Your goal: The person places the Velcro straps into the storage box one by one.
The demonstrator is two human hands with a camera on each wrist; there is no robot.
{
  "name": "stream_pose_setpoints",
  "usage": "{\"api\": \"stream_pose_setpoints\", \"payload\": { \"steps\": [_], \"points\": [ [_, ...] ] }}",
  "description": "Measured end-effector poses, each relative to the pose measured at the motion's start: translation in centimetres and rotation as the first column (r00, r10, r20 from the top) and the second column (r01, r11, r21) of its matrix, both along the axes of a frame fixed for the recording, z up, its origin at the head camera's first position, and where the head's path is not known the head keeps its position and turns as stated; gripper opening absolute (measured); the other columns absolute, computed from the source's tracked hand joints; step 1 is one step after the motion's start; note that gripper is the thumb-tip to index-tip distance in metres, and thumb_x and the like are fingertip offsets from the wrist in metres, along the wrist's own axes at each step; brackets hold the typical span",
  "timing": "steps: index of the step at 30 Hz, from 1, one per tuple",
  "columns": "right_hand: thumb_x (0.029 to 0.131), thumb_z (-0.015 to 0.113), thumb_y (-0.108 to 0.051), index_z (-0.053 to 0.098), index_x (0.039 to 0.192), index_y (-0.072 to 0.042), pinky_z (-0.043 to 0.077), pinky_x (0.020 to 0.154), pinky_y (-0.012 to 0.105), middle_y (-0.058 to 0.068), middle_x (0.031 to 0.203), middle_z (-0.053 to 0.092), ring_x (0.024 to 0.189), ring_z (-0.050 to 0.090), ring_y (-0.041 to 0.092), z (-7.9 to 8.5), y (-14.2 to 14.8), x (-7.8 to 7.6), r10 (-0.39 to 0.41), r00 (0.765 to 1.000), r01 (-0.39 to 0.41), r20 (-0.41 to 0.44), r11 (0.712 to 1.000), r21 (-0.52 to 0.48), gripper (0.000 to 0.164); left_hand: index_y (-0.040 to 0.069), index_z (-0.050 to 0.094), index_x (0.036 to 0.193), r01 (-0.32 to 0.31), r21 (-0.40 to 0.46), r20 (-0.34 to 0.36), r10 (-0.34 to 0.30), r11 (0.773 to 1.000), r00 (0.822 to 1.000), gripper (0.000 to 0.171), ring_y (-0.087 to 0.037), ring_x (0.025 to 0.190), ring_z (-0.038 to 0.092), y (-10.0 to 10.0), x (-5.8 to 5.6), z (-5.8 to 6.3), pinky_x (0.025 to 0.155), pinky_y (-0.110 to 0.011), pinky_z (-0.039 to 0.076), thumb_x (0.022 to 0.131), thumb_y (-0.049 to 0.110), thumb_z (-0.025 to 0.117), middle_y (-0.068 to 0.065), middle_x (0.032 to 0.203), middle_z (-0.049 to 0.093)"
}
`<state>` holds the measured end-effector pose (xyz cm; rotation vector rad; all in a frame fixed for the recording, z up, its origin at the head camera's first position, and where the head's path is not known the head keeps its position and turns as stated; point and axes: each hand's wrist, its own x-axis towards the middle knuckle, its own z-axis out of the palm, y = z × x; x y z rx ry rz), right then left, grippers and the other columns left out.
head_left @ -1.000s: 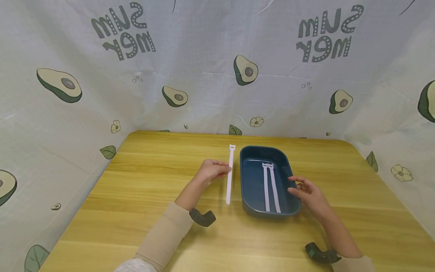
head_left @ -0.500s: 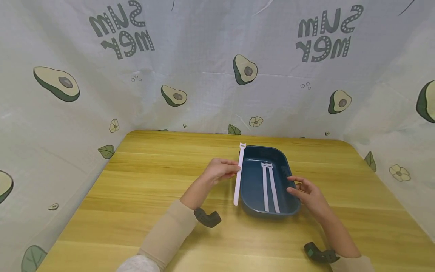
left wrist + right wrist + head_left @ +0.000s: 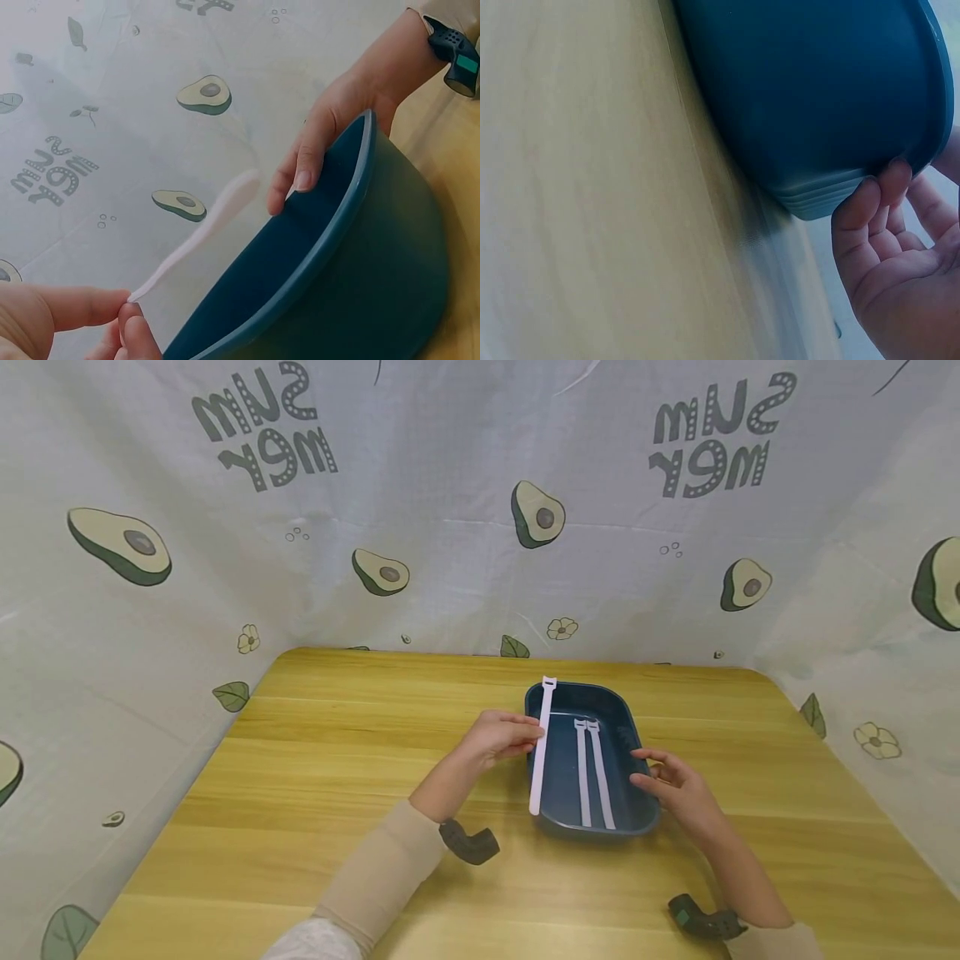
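Between thumb and fingertips my left hand [image 3: 501, 737] pinches a white hook-and-loop cable tie [image 3: 543, 752] by its middle. The strap hangs above the left rim of a dark blue plastic basin [image 3: 558, 814], slotted head pointing away. In the left wrist view, the pinched tie [image 3: 199, 232] is slightly bent and blurred, above the rim. My right hand [image 3: 678, 789] grips the basin's right rim, some fingers over the edge inside and others against the outer wall, as the right wrist view [image 3: 900, 262] shows. Two more white ties [image 3: 582, 777] lie side by side on the basin floor.
The basin stands on a wood-grain table [image 3: 337, 777]. A white curtain [image 3: 450, 468] printed with avocados hangs behind and along both sides. Each wrist wears a dark camera mount [image 3: 470, 843].
My left hand has moved right, carrying the cable tie from beside the basin to above its left rim. The right hand has stayed on the basin's rim.
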<state>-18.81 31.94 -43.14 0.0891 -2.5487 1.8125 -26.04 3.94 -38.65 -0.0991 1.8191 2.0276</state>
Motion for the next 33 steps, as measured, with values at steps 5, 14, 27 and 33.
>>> {"api": "stream_pose_setpoints", "payload": {
  "steps": [5,14,27,33],
  "points": [
    [0.095,0.064,-0.009,0.057,0.124,-0.011,0.037,0.050,0.027,0.001,0.083,0.050,0.061,0.042,0.012,-0.1,0.1,0.0,0.006,1.000,-0.006,-0.010,1.000,-0.003,0.030,-0.006,0.071,0.103,0.006,0.001,0.005,-0.006,1.000,1.000,0.018,-0.012,0.066,0.063,0.7,0.0,-0.1,0.067,-0.021,0.056,0.086,0.001,0.073,-0.008,0.081,0.068],
    [0.095,0.065,-0.013,0.056,0.125,-0.009,0.038,0.049,0.027,0.001,0.084,0.050,0.061,0.042,0.011,0.0,0.1,0.0,0.013,1.000,-0.013,-0.008,1.000,0.007,0.031,-0.004,0.071,0.102,-0.011,-0.012,0.019,0.011,1.000,1.000,0.017,-0.011,0.067,0.062,1.9,0.0,0.2,0.068,-0.021,0.056,0.086,0.002,0.073,-0.008,0.083,0.069],
    [0.094,0.066,-0.013,0.053,0.125,-0.002,0.037,0.049,0.027,0.000,0.082,0.049,0.058,0.039,0.008,-0.2,0.0,0.0,0.018,1.000,-0.018,-0.011,1.000,-0.005,0.035,-0.004,0.071,0.101,0.006,0.011,0.019,-0.006,1.000,1.000,0.016,-0.011,0.066,0.061,3.2,0.1,0.1,0.069,-0.022,0.056,0.087,0.002,0.072,-0.006,0.081,0.068],
    [0.094,0.066,-0.012,0.057,0.123,-0.007,0.039,0.050,0.025,-0.002,0.081,0.050,0.060,0.042,0.008,-0.2,0.1,0.0,0.021,1.000,-0.021,-0.013,1.000,-0.015,0.031,-0.004,0.071,0.100,-0.007,0.000,0.019,0.007,1.000,1.000,0.015,-0.012,0.066,0.061,3.8,0.3,0.1,0.068,-0.023,0.056,0.086,0.002,0.073,-0.007,0.081,0.068]
  ]
}}
